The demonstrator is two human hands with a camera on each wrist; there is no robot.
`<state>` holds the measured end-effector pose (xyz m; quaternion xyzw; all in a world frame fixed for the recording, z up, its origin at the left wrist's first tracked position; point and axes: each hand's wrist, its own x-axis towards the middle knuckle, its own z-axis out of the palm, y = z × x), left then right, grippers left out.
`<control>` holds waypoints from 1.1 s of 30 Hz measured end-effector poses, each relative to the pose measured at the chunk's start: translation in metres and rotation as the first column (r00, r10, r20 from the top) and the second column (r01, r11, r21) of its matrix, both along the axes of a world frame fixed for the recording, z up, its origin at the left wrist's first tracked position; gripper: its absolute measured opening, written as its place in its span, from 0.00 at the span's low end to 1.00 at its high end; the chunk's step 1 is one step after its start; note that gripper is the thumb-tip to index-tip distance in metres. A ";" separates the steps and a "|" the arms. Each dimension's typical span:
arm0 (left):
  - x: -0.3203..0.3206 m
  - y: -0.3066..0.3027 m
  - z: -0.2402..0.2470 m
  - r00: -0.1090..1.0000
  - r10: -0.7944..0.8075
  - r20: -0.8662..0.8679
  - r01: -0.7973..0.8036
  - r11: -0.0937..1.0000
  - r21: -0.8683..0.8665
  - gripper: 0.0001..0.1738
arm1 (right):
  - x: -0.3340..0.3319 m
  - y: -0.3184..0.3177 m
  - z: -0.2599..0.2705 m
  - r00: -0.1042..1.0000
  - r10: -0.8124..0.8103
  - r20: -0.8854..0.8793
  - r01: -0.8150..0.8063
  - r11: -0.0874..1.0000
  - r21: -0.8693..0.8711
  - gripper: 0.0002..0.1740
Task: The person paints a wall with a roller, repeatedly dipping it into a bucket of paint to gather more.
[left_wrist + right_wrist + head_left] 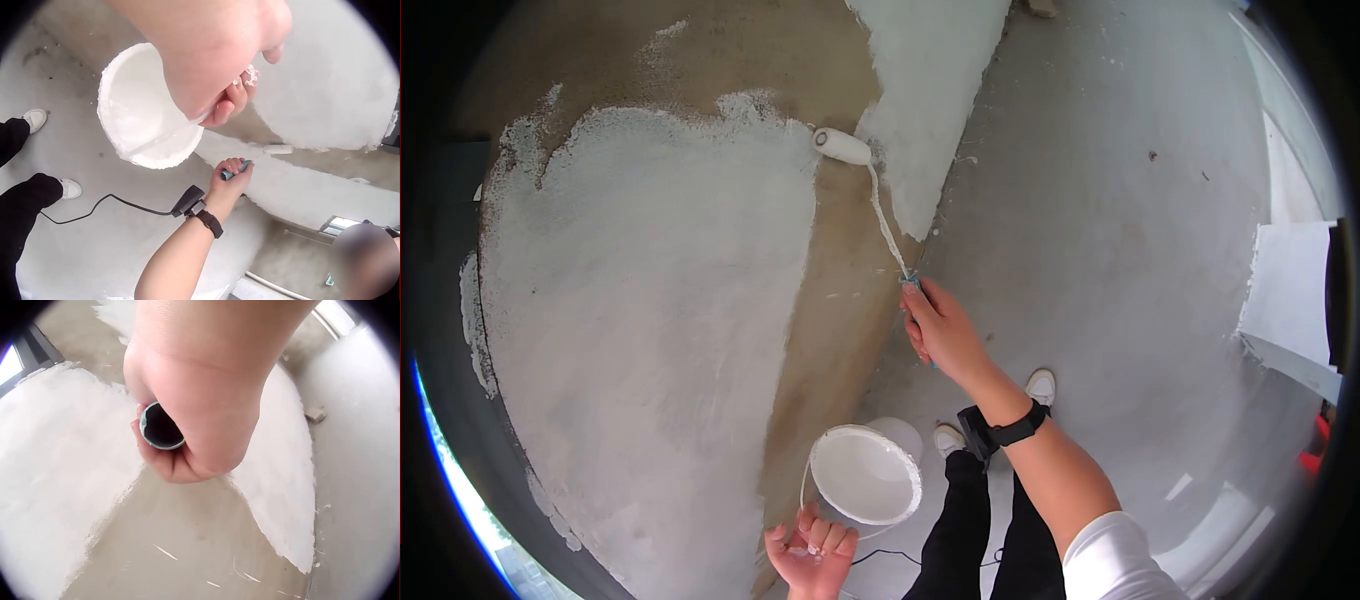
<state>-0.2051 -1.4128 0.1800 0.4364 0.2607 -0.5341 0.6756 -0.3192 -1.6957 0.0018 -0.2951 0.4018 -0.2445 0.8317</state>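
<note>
My right hand (945, 335) grips the blue-green handle of a paint roller (842, 147), arm stretched forward. Its white sleeve lies at the upper part of a bare brown wall strip (820, 280), between two white-painted areas. In the right wrist view, the hollow end of the roller's handle (161, 427) pokes out of the fist. My left hand (812, 555) holds a white paint bucket (837, 470) by its handle (165, 136), fingers curled round it. Paint crusts the bucket's rim, and dabs of paint stick to the left fingers. The bucket hangs tilted, open side up.
White paint covers a large wall area (660, 280) on the left, with bare brown wall above it. Grey floor (1090, 230) spreads to the right. My shoes (1041, 385) stand on it behind the bucket. A black cable (112, 196) runs from the right wrist's device.
</note>
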 end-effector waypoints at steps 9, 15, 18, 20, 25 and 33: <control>0.012 0.019 -0.024 0.995 -0.105 -0.004 0.105 0.995 -0.001 0.18 | 0.004 0.052 -0.036 0.983 0.104 -0.149 -0.131 0.973 -0.187 0.20; 0.014 0.017 -0.027 0.995 -0.099 0.010 0.099 0.994 -0.041 0.18 | -0.005 0.079 -0.034 0.951 0.194 -0.240 -0.233 0.962 -0.142 0.26; 0.015 0.016 -0.026 0.996 -0.094 0.001 0.094 0.995 -0.034 0.18 | -0.007 0.074 -0.034 0.967 0.164 -0.197 -0.196 0.968 -0.157 0.26; 0.012 0.017 -0.025 0.996 -0.085 -0.003 0.085 0.996 -0.026 0.18 | -0.007 0.062 -0.034 0.972 0.141 -0.188 -0.175 0.968 -0.181 0.27; 0.008 0.021 -0.025 0.996 -0.082 -0.034 0.081 0.996 -0.031 0.18 | -0.005 0.009 -0.012 0.993 0.094 -0.074 -0.097 0.994 -0.043 0.24; 0.009 0.024 -0.026 0.993 -0.102 -0.052 0.100 0.994 -0.046 0.18 | -0.008 0.024 -0.006 0.975 0.155 -0.159 -0.174 0.978 -0.114 0.25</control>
